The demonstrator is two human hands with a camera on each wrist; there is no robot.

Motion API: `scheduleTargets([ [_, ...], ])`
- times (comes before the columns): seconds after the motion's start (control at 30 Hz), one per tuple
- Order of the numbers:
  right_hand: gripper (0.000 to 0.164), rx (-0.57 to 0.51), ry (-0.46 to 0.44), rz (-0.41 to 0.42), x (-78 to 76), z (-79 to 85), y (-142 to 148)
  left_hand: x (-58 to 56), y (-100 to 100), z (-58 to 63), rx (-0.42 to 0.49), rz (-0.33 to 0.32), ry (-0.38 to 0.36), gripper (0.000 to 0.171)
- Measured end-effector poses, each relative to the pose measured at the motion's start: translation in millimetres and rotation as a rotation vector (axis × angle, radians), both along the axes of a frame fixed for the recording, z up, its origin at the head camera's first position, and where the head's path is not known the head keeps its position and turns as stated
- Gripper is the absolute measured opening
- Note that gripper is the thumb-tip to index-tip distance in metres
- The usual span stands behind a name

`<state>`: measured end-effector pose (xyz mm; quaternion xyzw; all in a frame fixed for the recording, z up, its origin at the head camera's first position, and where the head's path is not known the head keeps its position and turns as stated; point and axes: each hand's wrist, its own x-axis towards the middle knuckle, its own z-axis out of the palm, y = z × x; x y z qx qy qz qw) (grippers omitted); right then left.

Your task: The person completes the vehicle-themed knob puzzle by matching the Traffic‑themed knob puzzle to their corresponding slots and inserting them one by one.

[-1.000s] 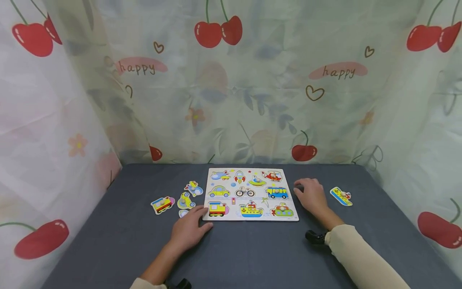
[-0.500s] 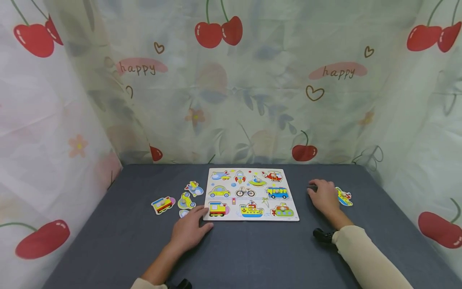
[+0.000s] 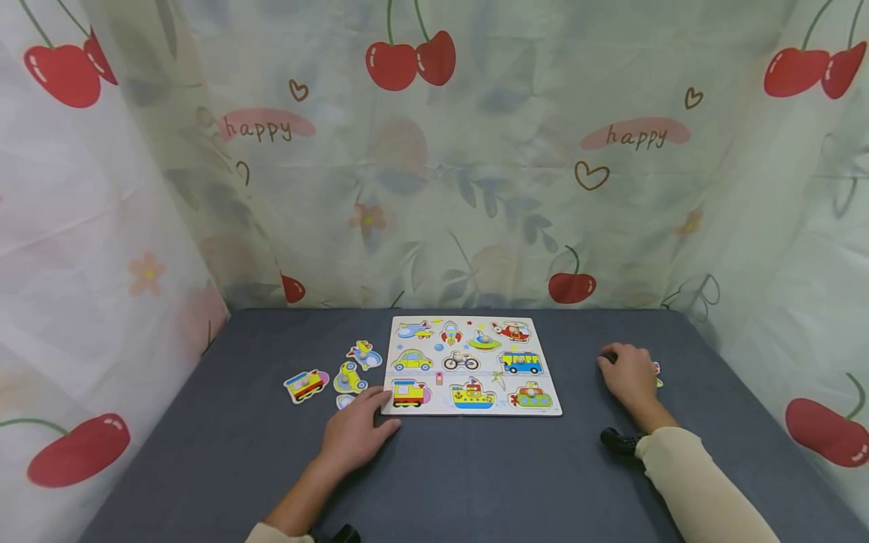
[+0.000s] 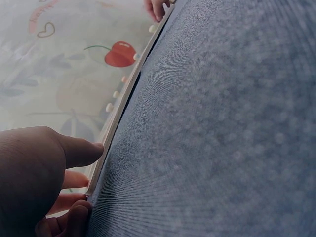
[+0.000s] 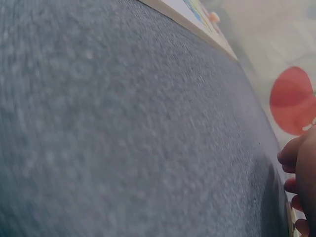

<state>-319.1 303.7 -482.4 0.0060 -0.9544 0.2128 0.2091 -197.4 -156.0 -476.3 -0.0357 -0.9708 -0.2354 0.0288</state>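
A wooden peg puzzle board (image 3: 440,401) with printed vehicles lies mid-table, several pale knobs standing up from it. My left hand (image 3: 354,430) rests at its lower left corner; in the left wrist view, the thumb and fingers touch the board's edge (image 4: 123,101). Well right of the board, my right hand (image 3: 630,377) is over the ship puzzle piece (image 3: 658,375), hiding most of it. Its fingers are loosely bent. In the right wrist view, fingers (image 5: 290,185) hover by a thin pale edge (image 5: 290,217); contact is hard to tell.
Left of the board lie a train piece (image 3: 305,385), a yellow car piece (image 3: 350,377) and an airplane piece (image 3: 364,354). Another piece (image 3: 345,401) is partly hidden by the left hand. A printed curtain (image 3: 434,226) surrounds the grey table (image 3: 475,483).
My right hand has moved to the right, away from beside the board and over the ship piece, which it now mostly covers. The left hand and board have stayed put.
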Motion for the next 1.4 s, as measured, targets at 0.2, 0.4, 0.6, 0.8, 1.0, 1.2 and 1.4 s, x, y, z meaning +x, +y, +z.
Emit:
scheduleTargets([
  [0.2,0.020,-0.002,-0.017,-0.034,1.4,0.2,6.2,2.3,0.3,2.8,0.002,-0.006,0.011,0.052],
  [0.4,0.021,0.004,-0.017,-0.059,3.6,1.4,15.0,3.1,0.0,3.2,0.001,-0.011,0.017,0.051],
  [0.6,0.022,-0.013,-0.004,-0.096,6.7,3.2,27.2,2.7,0.0,1.7,0.007,-0.007,0.018,0.052],
  [0.8,0.024,-0.035,-0.023,-0.170,7.3,0.7,40.8,2.1,-0.4,1.4,0.013,-0.004,0.024,0.052],
  [1.0,0.029,-0.075,-0.067,-0.239,11.8,-5.6,54.9,2.7,0.0,2.1,0.015,-0.006,0.008,0.052],
  [1.2,0.033,-0.121,-0.111,-0.273,16.8,-3.4,61.7,3.1,0.1,2.2,0.012,-0.005,0.011,0.052],
  [1.4,0.032,-0.126,-0.131,-0.273,19.8,-0.9,63.7,2.7,0.0,2.0,0.012,-0.005,0.016,0.053],
])
